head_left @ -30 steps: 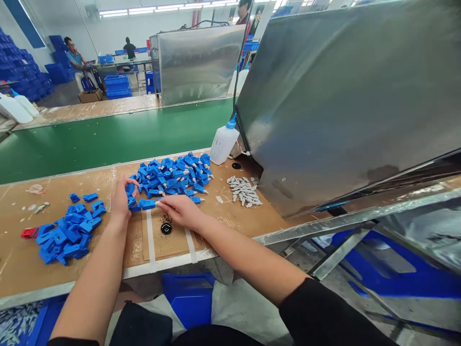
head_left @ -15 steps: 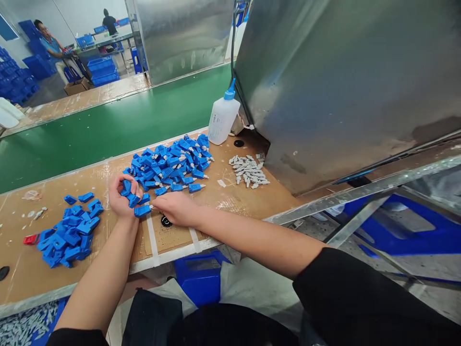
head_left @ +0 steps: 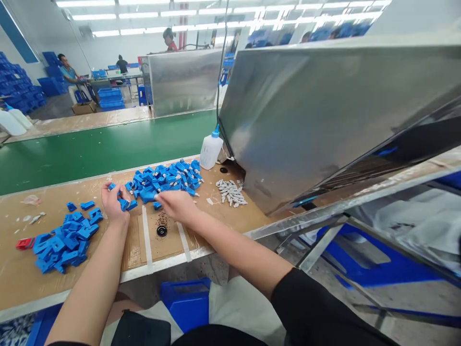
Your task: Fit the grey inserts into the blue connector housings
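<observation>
My left hand (head_left: 114, 204) is curled around several small blue plastic housings (head_left: 123, 203), which stick out between the fingers. My right hand (head_left: 177, 205) pinches the pale tip of one blue housing with a grey insert (head_left: 147, 196), held at the front of a large pile of blue housings with pale tips (head_left: 169, 175). Left of my left hand lies a second heap of blue housings (head_left: 66, 240), with no pale tips that I can see. A small pile of grey inserts (head_left: 231, 193) rests to the right of my right hand.
A white bottle with a blue nozzle (head_left: 211, 150) stands behind the grey inserts, beside a large metal housing (head_left: 306, 120). A green conveyor belt (head_left: 108, 149) runs behind the table. A red piece (head_left: 25, 243) lies far left. People sit and stand in the background.
The view has tilted upward. My right hand has carried the blue housing away from my left hand, over to the large pile. My left hand still holds its blue housings.
</observation>
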Available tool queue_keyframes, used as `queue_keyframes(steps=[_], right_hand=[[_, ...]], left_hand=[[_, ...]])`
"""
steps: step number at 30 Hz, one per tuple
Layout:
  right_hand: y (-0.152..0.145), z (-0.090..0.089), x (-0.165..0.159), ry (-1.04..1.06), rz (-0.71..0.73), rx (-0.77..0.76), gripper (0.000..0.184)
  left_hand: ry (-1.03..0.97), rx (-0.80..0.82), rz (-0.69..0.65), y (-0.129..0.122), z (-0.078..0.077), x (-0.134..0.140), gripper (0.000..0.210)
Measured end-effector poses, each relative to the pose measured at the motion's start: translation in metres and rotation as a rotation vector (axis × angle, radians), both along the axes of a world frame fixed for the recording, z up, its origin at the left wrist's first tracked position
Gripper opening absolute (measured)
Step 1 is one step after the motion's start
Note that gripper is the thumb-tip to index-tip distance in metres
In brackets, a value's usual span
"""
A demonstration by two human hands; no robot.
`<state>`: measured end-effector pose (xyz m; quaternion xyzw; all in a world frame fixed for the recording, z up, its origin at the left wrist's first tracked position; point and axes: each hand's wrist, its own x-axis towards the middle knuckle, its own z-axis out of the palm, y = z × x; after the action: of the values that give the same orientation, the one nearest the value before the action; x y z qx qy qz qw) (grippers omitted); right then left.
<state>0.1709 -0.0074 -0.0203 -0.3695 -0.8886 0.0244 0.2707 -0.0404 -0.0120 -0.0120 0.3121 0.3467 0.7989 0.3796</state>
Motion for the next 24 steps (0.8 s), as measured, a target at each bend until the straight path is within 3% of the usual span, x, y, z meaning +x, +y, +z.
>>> queue_keyframes(steps=[2,4,8,10,13,16,19,24], right_hand=[[0.021,0.019,0.000,-0.018,-0.198,-0.009,0.045],[0.042,0.035,-0.005,-0.102,-0.291,-0.011,0.045],[0.066,0.057,-0.003,-0.291,-0.236,-0.008,0.041],[0.068,0.064,0.018,-0.245,-0.238,0.009,0.043],[0.061,0.071,0.071,-0.169,-0.358,-0.023,0.039],[0.049,0.067,0.131,-0.334,-0.429,-0.172,0.022],[0.031,0.047,0.170,-0.464,-0.455,-0.315,0.012],[0.007,0.009,0.177,-0.405,-0.586,-0.408,0.029]], left_hand=[[0.007,-0.047,-0.050,0.002,-0.003,-0.004,0.036],[0.050,-0.095,-0.148,0.002,-0.006,-0.006,0.035],[0.117,-0.142,-0.304,-0.002,-0.007,-0.008,0.037],[0.117,-0.143,-0.328,-0.004,-0.006,-0.009,0.040],[0.121,-0.162,-0.357,-0.007,-0.005,-0.007,0.041],[0.112,-0.186,-0.437,-0.008,-0.005,-0.002,0.029],[0.085,-0.230,-0.530,-0.007,-0.008,0.003,0.024],[0.179,-0.291,-0.472,-0.005,-0.009,0.006,0.033]])
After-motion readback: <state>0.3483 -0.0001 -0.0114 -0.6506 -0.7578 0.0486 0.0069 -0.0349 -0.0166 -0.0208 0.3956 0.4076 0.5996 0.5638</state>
